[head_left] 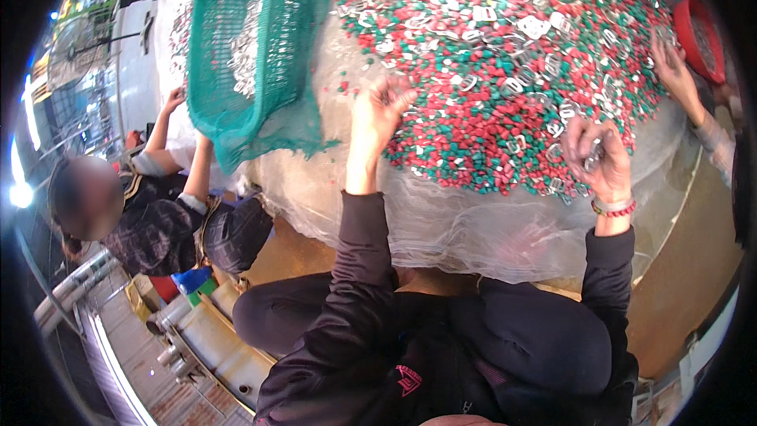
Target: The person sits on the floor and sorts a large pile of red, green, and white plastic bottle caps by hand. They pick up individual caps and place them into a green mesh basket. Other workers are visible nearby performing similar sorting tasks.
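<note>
1. The left hand (384, 105) is closed around a few small metal pieces at the near edge of the heap of red and green pellets (505, 71).
2. The right hand (597, 156) is curled over metal rings (591, 159), at the heap's near right edge.
3. A green mesh basket (252, 39) holding metal pieces tilts at the heap's left.
4. The heap lies on clear plastic sheeting (441, 221).
</note>
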A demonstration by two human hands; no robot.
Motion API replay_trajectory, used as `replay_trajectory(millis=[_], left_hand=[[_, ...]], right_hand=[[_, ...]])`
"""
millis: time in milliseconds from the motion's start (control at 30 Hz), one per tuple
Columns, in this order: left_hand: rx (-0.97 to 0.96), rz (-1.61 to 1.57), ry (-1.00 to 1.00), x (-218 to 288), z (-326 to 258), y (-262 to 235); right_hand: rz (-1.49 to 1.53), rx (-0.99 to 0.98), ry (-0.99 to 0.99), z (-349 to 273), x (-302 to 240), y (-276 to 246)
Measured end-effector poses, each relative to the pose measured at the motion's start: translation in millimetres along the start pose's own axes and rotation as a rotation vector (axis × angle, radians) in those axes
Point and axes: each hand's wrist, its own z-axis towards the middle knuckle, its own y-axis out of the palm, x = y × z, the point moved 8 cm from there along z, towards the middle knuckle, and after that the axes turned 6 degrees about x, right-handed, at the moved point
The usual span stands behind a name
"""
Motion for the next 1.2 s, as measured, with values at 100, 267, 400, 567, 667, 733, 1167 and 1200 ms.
replay_trajectory(millis=[100,267,400,567,667,733,1167,1200], left_hand=[[0.053,0.462,-0.012,-18.3,-29.1,-2.1],[0.102,0.321,-0.022,-37.1,-22.5,28.0],[0.145,-0.193,0.021,-8.4,4.1,25.9],[-0.058,0.105,-0.018,26.6,10.8,36.7],[-0.190,-0.291,-0.176,30.8,-1.9,46.0],[-0.200,-0.245,-0.158,35.0,-5.4,45.1],[-0.488,-0.809,-0.409,68.7,-48.2,97.3],[-0.469,-0.840,-0.422,69.7,-51.5,100.7]], right_hand=[[0.206,-0.052,0.063,2.5,5.7,8.2],[-0.077,0.208,0.250,1.4,29.0,-4.5],[-0.872,0.173,0.454,-8.5,53.5,-22.1],[-1.702,0.153,0.055,-7.8,86.5,-21.5],[-1.572,0.228,-0.138,-5.9,84.3,-21.6],[-1.346,0.338,-0.093,-2.8,71.6,-32.1],[0.129,0.003,0.270,9.1,53.2,10.0],[0.085,0.061,0.303,10.1,57.3,6.6]])
